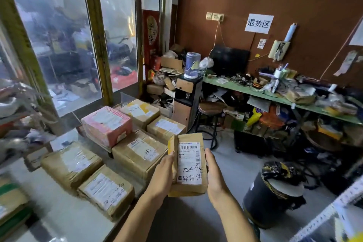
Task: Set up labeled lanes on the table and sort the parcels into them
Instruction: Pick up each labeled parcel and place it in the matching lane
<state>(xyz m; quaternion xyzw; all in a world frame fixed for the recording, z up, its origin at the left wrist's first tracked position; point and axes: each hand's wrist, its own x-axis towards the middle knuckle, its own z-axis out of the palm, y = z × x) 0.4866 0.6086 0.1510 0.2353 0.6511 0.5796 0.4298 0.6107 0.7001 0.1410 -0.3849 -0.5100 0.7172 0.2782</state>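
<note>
I hold a narrow brown parcel (189, 163) upright in front of me, past the right edge of the white table (59, 220). It carries a white shipping label with a barcode and handwriting. My left hand (164, 177) grips its left side, and my right hand (215, 177) grips its right side. On the table lie several taped brown parcels, among them one near me (107, 192), one at the left (71, 163) and one in the middle (140, 153). A pink parcel (107, 124) sits on top of others.
A black bin with a torn liner (273, 194) stands on the floor to the right. Behind are a water dispenser (188, 92), a round stool (210, 110) and a cluttered green bench (275, 96). A paper sign (258, 23) hangs on the brown wall. A window fills the left.
</note>
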